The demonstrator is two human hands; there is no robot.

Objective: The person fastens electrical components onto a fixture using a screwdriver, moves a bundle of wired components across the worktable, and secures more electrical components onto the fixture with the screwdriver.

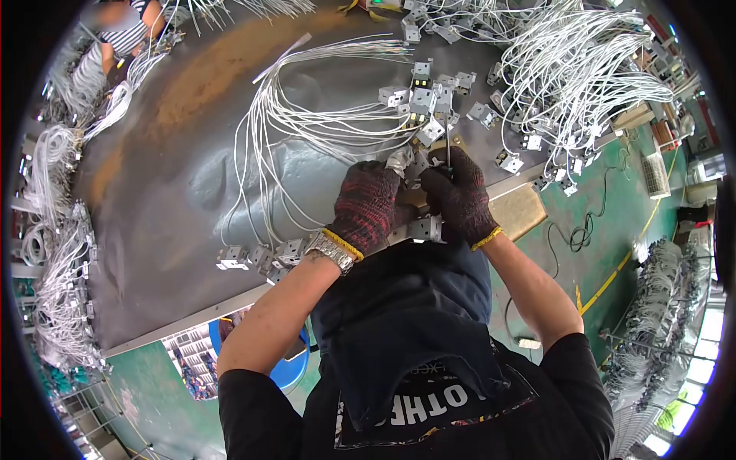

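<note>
My left hand (366, 201), in a dark red-and-black knit glove, is closed around a small grey metal-cased wire connector (400, 161) at the table's near edge. Beside it my right hand (462, 198), gloved alike, grips a tool with a thin metal shaft (448, 142), which looks like a screwdriver; its handle is hidden in the fingers. Just beyond both hands lies a cluster of similar connectors (423, 100), joined to a bundle of white wires (280, 115). Another connector (426, 228) sits below the hands, and several more (264, 257) lie left of my wrist.
The dark metal-topped table (169, 230) spreads ahead and left. A large heap of white wires (571, 57) with connectors covers its right end. Wire bundles (65, 291) line the left edge. Another person (126, 34) is at the far left. A black cable (586, 230) lies on the green floor.
</note>
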